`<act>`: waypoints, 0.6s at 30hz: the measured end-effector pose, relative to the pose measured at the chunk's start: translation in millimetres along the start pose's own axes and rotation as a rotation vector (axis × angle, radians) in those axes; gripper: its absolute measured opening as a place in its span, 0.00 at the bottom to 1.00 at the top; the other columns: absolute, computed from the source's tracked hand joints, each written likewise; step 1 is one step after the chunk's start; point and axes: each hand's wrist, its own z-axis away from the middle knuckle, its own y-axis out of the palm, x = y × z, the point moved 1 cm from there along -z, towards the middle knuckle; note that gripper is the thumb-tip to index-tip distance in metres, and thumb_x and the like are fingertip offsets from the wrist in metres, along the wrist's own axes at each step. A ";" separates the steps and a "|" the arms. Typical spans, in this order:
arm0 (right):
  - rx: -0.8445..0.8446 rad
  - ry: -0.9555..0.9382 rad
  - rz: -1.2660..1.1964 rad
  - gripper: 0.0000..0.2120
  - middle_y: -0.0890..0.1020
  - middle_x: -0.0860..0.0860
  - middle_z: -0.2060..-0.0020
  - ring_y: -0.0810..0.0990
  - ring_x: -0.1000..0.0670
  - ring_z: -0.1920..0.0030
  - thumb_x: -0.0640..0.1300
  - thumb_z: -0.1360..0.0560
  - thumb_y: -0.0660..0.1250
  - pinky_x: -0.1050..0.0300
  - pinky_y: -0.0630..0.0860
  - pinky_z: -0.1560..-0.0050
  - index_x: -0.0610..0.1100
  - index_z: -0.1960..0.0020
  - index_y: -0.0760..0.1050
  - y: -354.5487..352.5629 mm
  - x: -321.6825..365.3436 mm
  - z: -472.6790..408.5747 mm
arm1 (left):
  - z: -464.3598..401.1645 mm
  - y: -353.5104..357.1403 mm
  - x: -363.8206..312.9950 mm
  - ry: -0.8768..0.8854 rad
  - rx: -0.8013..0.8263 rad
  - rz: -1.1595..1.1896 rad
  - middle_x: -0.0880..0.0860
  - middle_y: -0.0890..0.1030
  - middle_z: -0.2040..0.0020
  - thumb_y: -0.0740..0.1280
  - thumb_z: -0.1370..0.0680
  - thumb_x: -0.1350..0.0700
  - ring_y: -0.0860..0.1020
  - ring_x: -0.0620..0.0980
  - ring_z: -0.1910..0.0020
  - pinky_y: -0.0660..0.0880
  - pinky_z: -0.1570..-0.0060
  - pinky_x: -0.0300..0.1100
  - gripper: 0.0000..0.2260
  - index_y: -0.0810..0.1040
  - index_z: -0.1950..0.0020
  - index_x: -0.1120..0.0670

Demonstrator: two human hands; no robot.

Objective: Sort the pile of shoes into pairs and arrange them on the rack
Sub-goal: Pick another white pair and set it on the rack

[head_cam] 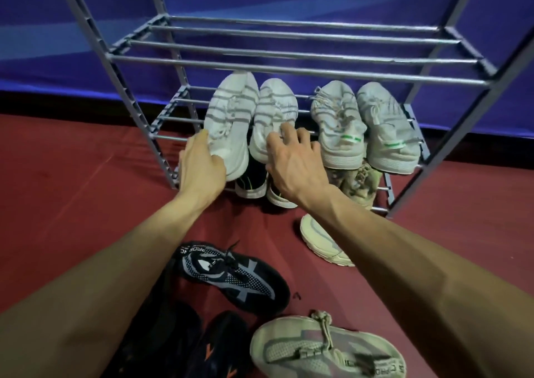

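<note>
White shoes: side by side on rack [294, 71], under both hands
Left hand [202, 166]: cupping left shoe [231, 123]
Right hand [294, 163]: fingers spread on right shoe [273, 111]

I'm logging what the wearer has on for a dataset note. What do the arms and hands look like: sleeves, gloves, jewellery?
Both forearms are bare as far as the frame shows, with no sleeve in view. The left hand and right hand wear no gloves, and no watch, ring or wristband shows on the visible sides.

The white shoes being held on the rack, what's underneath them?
Under the white shoes, on the bottom shelf, sit black-and-white shoes; only their heel ends show, the rest is covered.
</note>
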 end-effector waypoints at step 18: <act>-0.122 -0.058 0.150 0.12 0.75 0.38 0.55 0.71 0.39 0.51 0.40 0.29 0.55 0.45 0.64 0.55 0.46 0.49 0.72 -9.1 -9.5 -2.3 | -36.5 17.9 -25.0 0.005 0.125 -0.089 0.60 0.75 0.35 0.58 0.23 0.54 0.71 0.65 0.37 0.66 0.36 0.52 0.17 0.72 0.35 0.56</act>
